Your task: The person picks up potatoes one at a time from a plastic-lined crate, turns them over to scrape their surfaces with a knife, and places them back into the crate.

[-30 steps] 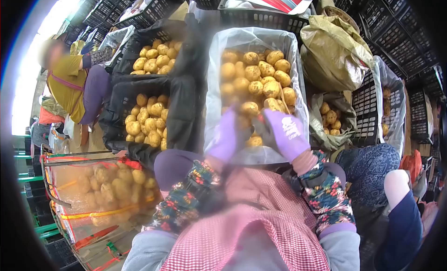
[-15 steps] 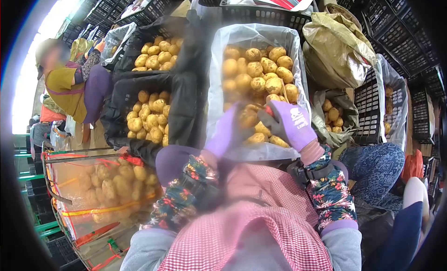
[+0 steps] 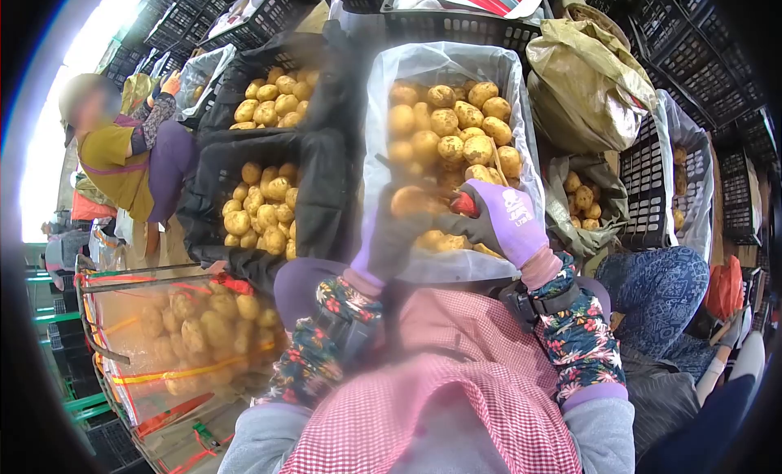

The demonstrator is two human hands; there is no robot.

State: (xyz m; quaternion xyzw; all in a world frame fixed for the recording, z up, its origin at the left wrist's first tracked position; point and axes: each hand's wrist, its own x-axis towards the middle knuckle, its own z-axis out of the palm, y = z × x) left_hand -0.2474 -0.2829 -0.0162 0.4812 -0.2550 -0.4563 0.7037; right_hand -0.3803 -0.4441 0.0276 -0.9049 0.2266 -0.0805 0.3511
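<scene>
A crate lined with clear plastic stands before me, filled with yellow, partly soil-marked potatoes. Over its near end, my left hand, in a purple and dark-grey glove, grips a potato. A blurred patch covers much of that hand. My right hand, gloved alike, is closed on a small red object beside that potato; its kind is not clear. A thin brown strip rises just above my right hand, among the potatoes. More potatoes lie below both hands.
Two black-lined crates of potatoes stand left, above a clear bag of potatoes. Right are a potato sack, an olive sack and a black crate. A co-worker sits far left; another person's patterned leg is close right.
My left hand has shifted slightly left and down, with the potato showing more plainly. My right hand has moved slightly left, and more of the red object shows. The co-worker at left leans differently.
</scene>
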